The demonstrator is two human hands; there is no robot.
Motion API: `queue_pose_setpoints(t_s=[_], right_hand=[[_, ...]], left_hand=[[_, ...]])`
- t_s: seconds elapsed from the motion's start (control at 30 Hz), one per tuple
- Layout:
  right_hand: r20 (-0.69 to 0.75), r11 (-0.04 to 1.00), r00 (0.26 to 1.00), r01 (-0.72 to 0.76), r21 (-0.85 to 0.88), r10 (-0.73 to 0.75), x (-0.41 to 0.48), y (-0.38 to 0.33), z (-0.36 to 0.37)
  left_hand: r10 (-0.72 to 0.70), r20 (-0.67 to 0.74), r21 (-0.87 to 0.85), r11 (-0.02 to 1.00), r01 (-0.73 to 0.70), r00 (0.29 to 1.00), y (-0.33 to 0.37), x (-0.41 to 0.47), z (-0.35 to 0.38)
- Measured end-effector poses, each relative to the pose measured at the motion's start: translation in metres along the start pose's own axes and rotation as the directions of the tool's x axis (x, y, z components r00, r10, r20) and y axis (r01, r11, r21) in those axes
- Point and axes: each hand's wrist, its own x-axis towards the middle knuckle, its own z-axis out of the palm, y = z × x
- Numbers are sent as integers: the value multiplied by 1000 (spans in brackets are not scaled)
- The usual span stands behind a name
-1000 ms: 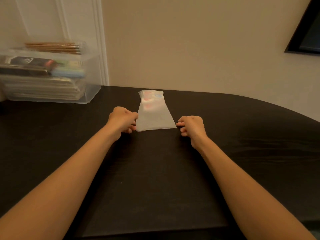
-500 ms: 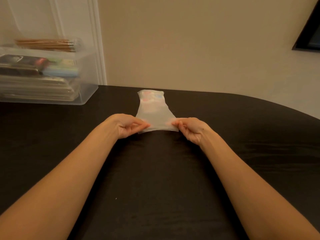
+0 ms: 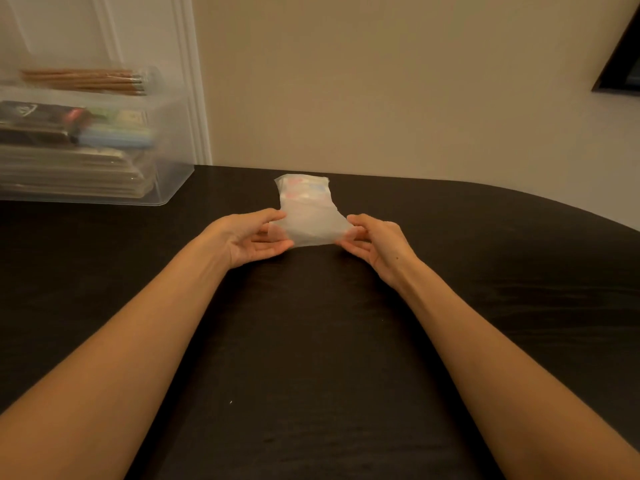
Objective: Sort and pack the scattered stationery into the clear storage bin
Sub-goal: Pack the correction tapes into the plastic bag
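In the head view, a frosted pouch (image 3: pixel 306 216) is seen on a dark table (image 3: pixel 311 341), a little beyond the middle and near the far edge. Its near end is held at both corners. The left corner is pinched by the left hand (image 3: pixel 251 239), with the thumb laid on top and the fingers underneath, where they are faintly seen through the plastic. The right corner is pinched by the right hand (image 3: pixel 375 242) in the same way. The near edge is stretched between the two grips and is raised slightly off the table. The far end extends away from the hands, and pink and blue contents are dimly seen there; what they are cannot be told. Both forearms are stretched forward over the table.

A clear bin (image 3: pixel 166 188) is set at the far left of the table, well apart from the pouch. Stacked flat items, a dark box (image 3: pixel 34 114) and a pale blue item (image 3: pixel 117 138) are seen inside it. A pack of pencils (image 3: pixel 86 81) is laid across its top.
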Motion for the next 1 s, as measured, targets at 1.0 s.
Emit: queue_pose_setpoints(t_s=[1.0], right_hand=[[84,861,952,304,-407,-296,30,1,1]], left_hand=[[518,77,412,762,-501,852,-6,36,-6]])
